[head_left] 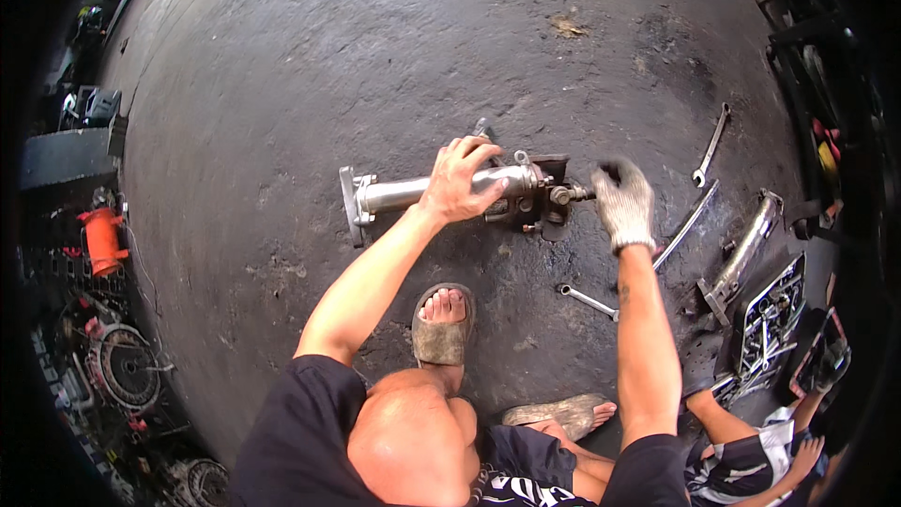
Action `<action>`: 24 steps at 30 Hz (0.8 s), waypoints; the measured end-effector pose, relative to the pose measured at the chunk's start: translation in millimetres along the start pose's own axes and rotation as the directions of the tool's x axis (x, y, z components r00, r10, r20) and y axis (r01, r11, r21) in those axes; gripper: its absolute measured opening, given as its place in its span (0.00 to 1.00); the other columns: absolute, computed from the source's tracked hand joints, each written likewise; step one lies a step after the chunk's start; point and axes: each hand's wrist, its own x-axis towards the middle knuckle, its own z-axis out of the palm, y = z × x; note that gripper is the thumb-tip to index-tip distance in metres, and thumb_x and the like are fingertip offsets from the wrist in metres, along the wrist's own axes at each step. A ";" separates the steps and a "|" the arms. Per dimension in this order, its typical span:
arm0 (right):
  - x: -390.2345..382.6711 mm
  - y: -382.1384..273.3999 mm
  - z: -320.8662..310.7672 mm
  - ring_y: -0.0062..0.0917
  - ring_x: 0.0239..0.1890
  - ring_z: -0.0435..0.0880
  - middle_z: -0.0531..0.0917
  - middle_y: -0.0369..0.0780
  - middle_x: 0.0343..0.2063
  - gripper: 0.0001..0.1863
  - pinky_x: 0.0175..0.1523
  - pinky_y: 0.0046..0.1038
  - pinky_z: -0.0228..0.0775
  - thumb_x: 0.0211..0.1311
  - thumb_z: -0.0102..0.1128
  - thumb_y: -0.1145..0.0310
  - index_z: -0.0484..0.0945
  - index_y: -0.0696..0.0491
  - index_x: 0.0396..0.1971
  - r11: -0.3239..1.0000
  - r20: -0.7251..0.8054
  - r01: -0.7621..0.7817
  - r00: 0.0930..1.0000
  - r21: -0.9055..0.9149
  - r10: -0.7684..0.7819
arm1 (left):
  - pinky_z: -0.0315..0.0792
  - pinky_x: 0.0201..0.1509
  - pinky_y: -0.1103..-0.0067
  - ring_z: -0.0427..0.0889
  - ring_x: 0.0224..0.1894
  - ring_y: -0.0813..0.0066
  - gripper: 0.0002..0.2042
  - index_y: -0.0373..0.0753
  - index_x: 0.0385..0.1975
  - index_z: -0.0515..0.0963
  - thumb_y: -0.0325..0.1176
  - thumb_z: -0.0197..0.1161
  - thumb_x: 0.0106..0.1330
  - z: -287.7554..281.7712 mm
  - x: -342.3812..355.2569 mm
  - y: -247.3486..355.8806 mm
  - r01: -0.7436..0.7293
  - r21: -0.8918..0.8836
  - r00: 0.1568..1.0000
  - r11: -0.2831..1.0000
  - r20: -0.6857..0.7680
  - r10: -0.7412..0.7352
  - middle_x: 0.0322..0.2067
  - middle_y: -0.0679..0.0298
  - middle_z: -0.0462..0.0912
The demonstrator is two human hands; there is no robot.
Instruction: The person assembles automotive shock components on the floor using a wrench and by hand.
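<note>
A silver metal cylinder (pixel 399 193) with a flange at its left end lies on the dark concrete floor. Its right end joins a dark bracket block (pixel 542 190), from which a small bolt-like fitting (pixel 570 194) sticks out to the right. My bare left hand (pixel 460 180) presses down over the cylinder near the block, fingers wrapped on it. My right hand (pixel 623 203) wears a grey work glove and is closed in a fist at the tip of the fitting. What sits inside the fist is hidden. My sandalled foot (pixel 443 324) rests just below the cylinder.
Around the right side lie a wrench (pixel 710 145), a long flat bar (pixel 689 222), a smaller wrench (pixel 587 300) and a second metal tube (pixel 746 251). An open tool tray (pixel 771 317) sits by another person (pixel 751 455). An orange part (pixel 101 239) and machine pieces line the left edge.
</note>
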 end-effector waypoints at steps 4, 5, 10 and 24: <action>-72.4 63.4 7.7 0.40 0.57 0.86 0.88 0.49 0.50 0.17 0.63 0.38 0.75 0.58 0.71 0.64 0.87 0.56 0.44 0.997 -0.155 0.018 0.988 0.079 -0.006 | 0.68 0.60 0.62 0.76 0.55 0.58 0.09 0.45 0.43 0.86 0.38 0.70 0.65 15.2 30.4 62.1 -0.181 0.008 0.980 0.983 0.080 0.180 0.50 0.61 0.80; -92.0 71.3 8.4 0.40 0.58 0.85 0.88 0.49 0.50 0.16 0.64 0.37 0.75 0.58 0.71 0.64 0.87 0.56 0.43 0.994 -0.128 -0.065 0.989 0.085 0.076 | 0.69 0.59 0.62 0.75 0.56 0.57 0.09 0.43 0.41 0.86 0.38 0.70 0.65 15.0 37.1 72.6 -0.188 0.069 0.967 0.980 0.190 0.172 0.48 0.60 0.80; -158.5 109.5 -9.1 0.43 0.49 0.88 0.88 0.47 0.43 0.10 0.57 0.40 0.78 0.58 0.70 0.68 0.87 0.56 0.38 0.971 -0.075 -0.234 0.968 0.051 0.238 | 0.70 0.59 0.58 0.75 0.58 0.54 0.11 0.41 0.42 0.88 0.38 0.68 0.66 20.1 70.6 96.7 -0.257 0.425 0.862 0.868 0.506 0.007 0.49 0.53 0.77; -209.8 151.3 19.4 0.45 0.52 0.83 0.86 0.44 0.42 0.12 0.59 0.47 0.72 0.53 0.69 0.68 0.87 0.51 0.39 0.990 -0.111 -0.126 0.987 -0.058 0.119 | 0.82 0.52 0.62 0.90 0.43 0.48 0.18 0.36 0.41 0.89 0.43 0.73 0.56 48.1 119.5 85.1 -0.141 0.508 0.685 0.850 0.669 -0.287 0.37 0.45 0.90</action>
